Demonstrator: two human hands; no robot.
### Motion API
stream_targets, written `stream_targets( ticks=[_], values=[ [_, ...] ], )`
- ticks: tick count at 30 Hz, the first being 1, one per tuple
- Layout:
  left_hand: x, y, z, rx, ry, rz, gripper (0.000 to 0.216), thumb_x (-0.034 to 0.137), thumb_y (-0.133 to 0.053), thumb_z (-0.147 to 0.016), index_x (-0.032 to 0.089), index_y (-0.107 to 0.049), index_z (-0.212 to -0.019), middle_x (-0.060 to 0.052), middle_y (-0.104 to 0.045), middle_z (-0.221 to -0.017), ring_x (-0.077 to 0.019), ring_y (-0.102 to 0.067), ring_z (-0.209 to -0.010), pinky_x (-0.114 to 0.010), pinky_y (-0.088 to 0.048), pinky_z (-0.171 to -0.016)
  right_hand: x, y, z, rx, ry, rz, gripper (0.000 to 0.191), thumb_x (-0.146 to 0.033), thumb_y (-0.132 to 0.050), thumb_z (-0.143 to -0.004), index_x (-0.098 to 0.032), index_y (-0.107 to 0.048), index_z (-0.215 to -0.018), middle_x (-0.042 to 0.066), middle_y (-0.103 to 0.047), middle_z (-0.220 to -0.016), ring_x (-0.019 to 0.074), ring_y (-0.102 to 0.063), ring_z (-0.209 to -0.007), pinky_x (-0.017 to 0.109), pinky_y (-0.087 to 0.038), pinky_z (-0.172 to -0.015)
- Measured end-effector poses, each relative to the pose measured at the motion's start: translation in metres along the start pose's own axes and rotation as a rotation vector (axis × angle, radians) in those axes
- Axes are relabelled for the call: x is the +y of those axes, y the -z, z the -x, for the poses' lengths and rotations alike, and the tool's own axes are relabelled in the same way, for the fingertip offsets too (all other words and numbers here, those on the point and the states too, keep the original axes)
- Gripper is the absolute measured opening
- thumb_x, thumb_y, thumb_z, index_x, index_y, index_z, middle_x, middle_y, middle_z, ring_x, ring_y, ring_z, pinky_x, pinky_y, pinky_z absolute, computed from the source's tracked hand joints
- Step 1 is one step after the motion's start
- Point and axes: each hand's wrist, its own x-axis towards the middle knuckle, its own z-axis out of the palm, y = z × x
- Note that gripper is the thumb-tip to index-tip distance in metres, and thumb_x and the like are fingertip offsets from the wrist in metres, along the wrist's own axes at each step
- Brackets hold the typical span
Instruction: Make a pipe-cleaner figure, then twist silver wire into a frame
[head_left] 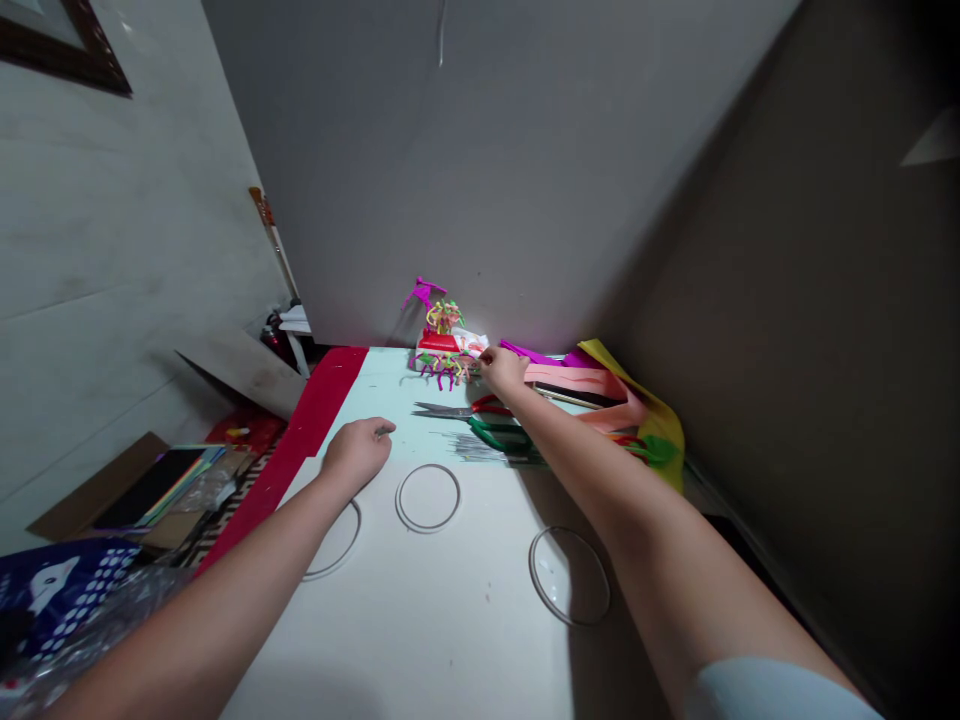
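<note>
My left hand (358, 455) is above the table's left part, thumb and fingers closed together near a grey ring (341, 560); whether anything small is between them I cannot make out. My right hand (504, 370) reaches to the back, its fingers pinched beside a red and white packet (442, 343). What those fingers hold, if anything, is hidden. Colourful twisted pieces (442, 366) hang along the packet. Scissors (450, 411) with red and green handles lie between my hands, blades pointing left. Thin grey wires (480, 448) are spread just in front of them.
Two more rings (429, 466) (532, 560) lie on the white table (465, 640). Pink fabric strips (581, 376) and yellow fabric (667, 400) are heaped at the back right. A grey wall (487, 180) rises behind. Coloured sheets (169, 485) and a blue bag (67, 590) are at the left.
</note>
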Motion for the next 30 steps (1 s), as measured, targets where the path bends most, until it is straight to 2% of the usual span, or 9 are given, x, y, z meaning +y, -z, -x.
stream_targets(
  ticks=[8,13,16,21,23,25,27,30],
  values=[
    [0.002,0.001,0.0,-0.002,0.016,-0.021,0.031,0.027,-0.049,-0.073,0.029,-0.071,-0.094,0.0,-0.072,-0.083,-0.0204,-0.064,-0.075,-0.026,-0.041,-0.055,-0.002,0.003,0.002,0.004,-0.016,-0.035,0.03,-0.032,-0.053,-0.09,-0.015,-0.054,-0.115,0.008,-0.057,-0.115,0.0204,-0.059,-0.099,0.042,-0.049,-0.084],
    [0.003,0.002,0.001,-0.001,0.02,-0.038,0.033,0.026,-0.049,-0.072,0.03,-0.071,-0.097,0.0,-0.073,-0.084,-0.0204,-0.064,-0.075,-0.025,-0.041,-0.054,-0.001,0.014,0.006,0.008,-0.015,-0.048,0.03,-0.032,-0.053,-0.09,-0.015,-0.055,-0.114,0.008,-0.058,-0.114,0.0202,-0.059,-0.099,0.042,-0.049,-0.084],
    [0.004,0.003,0.001,0.004,0.038,-0.054,0.033,0.027,-0.051,-0.071,0.03,-0.072,-0.096,0.0,-0.073,-0.084,-0.0212,-0.064,-0.075,-0.025,-0.041,-0.052,0.003,0.03,0.004,0.009,-0.001,-0.059,0.03,-0.033,-0.052,-0.09,-0.015,-0.055,-0.113,0.008,-0.058,-0.113,0.0205,-0.058,-0.099,0.042,-0.049,-0.085],
    [0.008,0.007,0.004,0.036,0.057,-0.075,0.03,0.027,-0.051,-0.069,0.031,-0.073,-0.089,-0.001,-0.073,-0.082,-0.0232,-0.063,-0.075,-0.027,-0.04,-0.052,0.015,0.077,0.005,-0.058,0.125,-0.084,0.031,-0.033,-0.048,-0.092,-0.015,-0.053,-0.117,0.008,-0.058,-0.113,0.0188,-0.06,-0.096,0.038,-0.051,-0.081],
    [0.011,0.011,0.008,0.054,0.049,-0.077,0.03,0.028,-0.049,-0.07,0.031,-0.073,-0.088,-0.002,-0.072,-0.079,-0.0244,-0.063,-0.075,-0.028,-0.039,-0.053,0.022,0.095,0.023,-0.147,0.213,-0.071,0.029,-0.032,-0.046,-0.093,-0.014,-0.054,-0.115,0.007,-0.06,-0.109,0.0174,-0.061,-0.092,0.034,-0.052,-0.078],
    [0.013,0.015,0.013,0.078,0.04,-0.074,0.031,0.029,-0.049,-0.07,0.031,-0.072,-0.09,-0.002,-0.072,-0.077,-0.0257,-0.063,-0.075,-0.029,-0.039,-0.054,0.033,0.107,0.052,-0.273,0.288,-0.025,0.028,-0.034,-0.053,-0.09,-0.012,-0.059,-0.106,0.004,-0.063,-0.102,0.0182,-0.062,-0.086,0.033,-0.053,-0.074],
    [0.015,0.02,0.017,0.109,0.036,-0.067,0.031,0.03,-0.048,-0.071,0.03,-0.072,-0.091,-0.003,-0.071,-0.076,-0.0263,-0.062,-0.074,-0.03,-0.04,-0.055,0.044,0.112,0.085,-0.377,0.326,0.05,0.025,-0.033,-0.054,-0.089,-0.013,-0.061,-0.101,0.004,-0.063,-0.101,0.0177,-0.062,-0.085,0.033,-0.053,-0.074],
    [0.018,0.025,0.024,0.162,0.03,-0.044,0.032,0.031,-0.047,-0.072,0.029,-0.071,-0.093,-0.002,-0.071,-0.074,-0.0248,-0.063,-0.072,-0.029,-0.041,-0.056,0.058,0.113,0.128,-0.439,0.323,0.171,0.022,-0.031,-0.053,-0.09,-0.016,-0.06,-0.104,0.006,-0.062,-0.106,0.0171,-0.061,-0.09,0.036,-0.051,-0.079]
  ],
)
